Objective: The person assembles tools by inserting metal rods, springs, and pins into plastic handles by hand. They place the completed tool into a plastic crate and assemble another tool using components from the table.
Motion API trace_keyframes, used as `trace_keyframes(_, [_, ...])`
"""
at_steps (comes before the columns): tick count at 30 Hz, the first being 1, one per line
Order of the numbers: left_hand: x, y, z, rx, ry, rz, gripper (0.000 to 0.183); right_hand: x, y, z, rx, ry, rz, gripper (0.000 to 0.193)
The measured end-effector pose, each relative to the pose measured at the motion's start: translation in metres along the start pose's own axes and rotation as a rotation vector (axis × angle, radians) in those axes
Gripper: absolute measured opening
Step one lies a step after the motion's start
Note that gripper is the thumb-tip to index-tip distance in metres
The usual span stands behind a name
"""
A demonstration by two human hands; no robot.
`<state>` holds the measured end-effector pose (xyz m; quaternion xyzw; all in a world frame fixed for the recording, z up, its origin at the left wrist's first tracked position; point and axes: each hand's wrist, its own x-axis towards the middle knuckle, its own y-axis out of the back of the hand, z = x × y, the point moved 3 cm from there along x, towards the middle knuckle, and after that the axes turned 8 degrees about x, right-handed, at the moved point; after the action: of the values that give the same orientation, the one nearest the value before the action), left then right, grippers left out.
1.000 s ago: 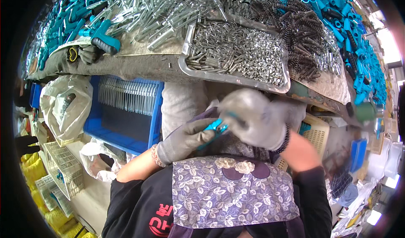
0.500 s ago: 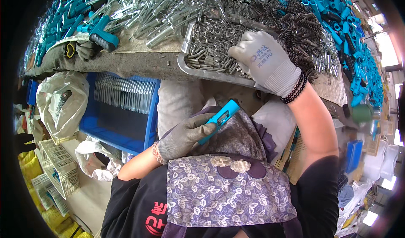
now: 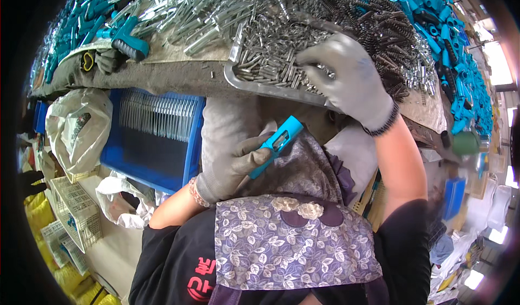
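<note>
My left hand (image 3: 230, 169), in a grey glove, is closed around the lower part of a teal plastic tubular handle (image 3: 288, 128) with a cut-out window in its side. The handle tilts up and to the right in front of my apron. My right hand (image 3: 346, 72), in a pale glove and slightly blurred, is over the front right of a metal tray (image 3: 234, 79) of small metal pins (image 3: 268, 61). Its fingers are curled together; whatever is between the fingertips is too small to make out.
Coiled dark springs (image 3: 374, 21) heap up right of the pins. Clear rods (image 3: 216, 18) lie at the back, with teal parts (image 3: 76, 31) and a teal brush-like piece (image 3: 129, 41) further left. Below the table edge, a blue bin (image 3: 149, 183) holds a row of wires beside white sacks (image 3: 73, 137).
My right hand has shifted slightly right and down, its wrist toward me, and its fingers have lifted off the pins. My left hand and the teal handle have moved slightly left.
</note>
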<state>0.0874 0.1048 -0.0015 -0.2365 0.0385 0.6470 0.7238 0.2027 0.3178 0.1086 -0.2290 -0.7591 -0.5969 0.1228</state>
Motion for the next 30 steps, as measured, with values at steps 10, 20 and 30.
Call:
trace_keyframes(10, [0.001, 0.0, 0.006, -0.103, 0.05, 0.021, 0.062, -0.062, -0.037, -0.066, 0.393, -0.202, -0.037, 0.012])
trace_keyframes(20, [0.005, 0.0, -0.012, 0.07, -0.041, -0.076, 0.061, -0.078, -0.039, -0.08, 0.318, -0.107, -0.102, 0.013])
trace_keyframes(30, [0.004, -0.005, -0.002, 0.334, -0.136, -0.126, 0.061, -0.089, -0.036, -0.067, 0.884, -0.553, -0.218, 0.04])
